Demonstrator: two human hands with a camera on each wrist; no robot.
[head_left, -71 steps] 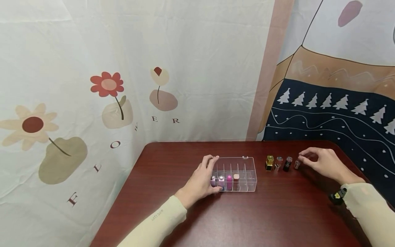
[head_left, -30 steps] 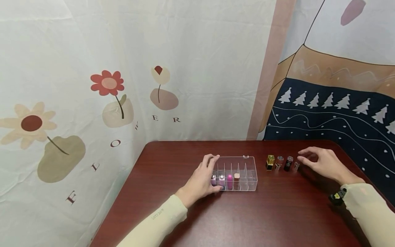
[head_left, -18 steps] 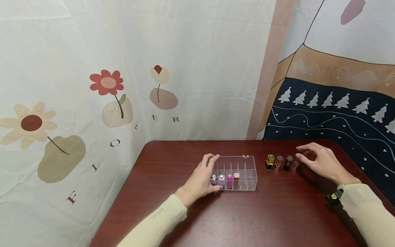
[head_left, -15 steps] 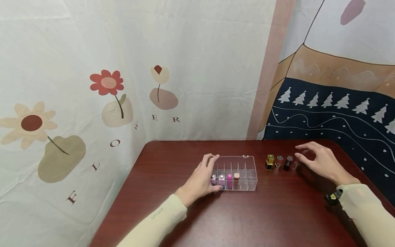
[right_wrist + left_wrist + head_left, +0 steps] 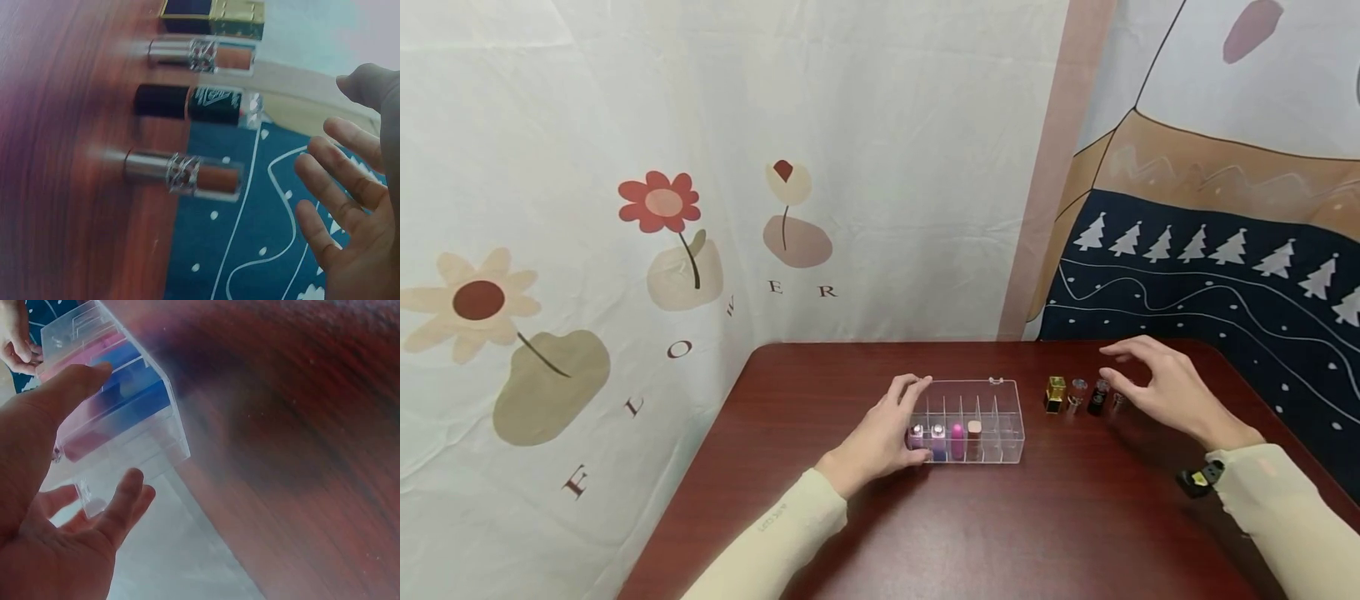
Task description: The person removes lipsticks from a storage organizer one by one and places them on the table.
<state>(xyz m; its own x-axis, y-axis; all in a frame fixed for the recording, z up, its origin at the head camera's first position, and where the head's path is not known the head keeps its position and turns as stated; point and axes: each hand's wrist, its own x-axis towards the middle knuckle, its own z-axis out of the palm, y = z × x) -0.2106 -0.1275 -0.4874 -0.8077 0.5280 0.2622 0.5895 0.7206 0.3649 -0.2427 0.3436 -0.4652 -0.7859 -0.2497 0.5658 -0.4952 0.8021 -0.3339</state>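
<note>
A clear divided cosmetics organizer box (image 5: 1010, 450) stands on the table. My left hand (image 5: 880, 429) grips its left end, thumb at the front and fingers at the back edge. In the box's front row stand two purplish tubes with silvery tops, a magenta tube (image 5: 957, 442) and a brown tube with a beige cap (image 5: 974, 442). To the right, in a row, stand a gold-and-black lipstick (image 5: 1055, 395), a clear-capped lipstick (image 5: 234, 57), a black lipstick (image 5: 187, 105) and another clear-capped lipstick (image 5: 215, 178). Above the last two hovers my right hand (image 5: 1172, 387), its fingers spread and holding nothing.
The reddish-brown wooden table (image 5: 992, 533) ends close behind the box and lipsticks. A white cloth with flower prints (image 5: 887, 167) hangs behind it, and a dark blue cloth with tree prints (image 5: 1195, 283) hangs at the right.
My right hand has let go of the rightmost lipstick, which stays standing, and has moved left and up toward the black lipstick. My left hand has slid slightly left along the box.
</note>
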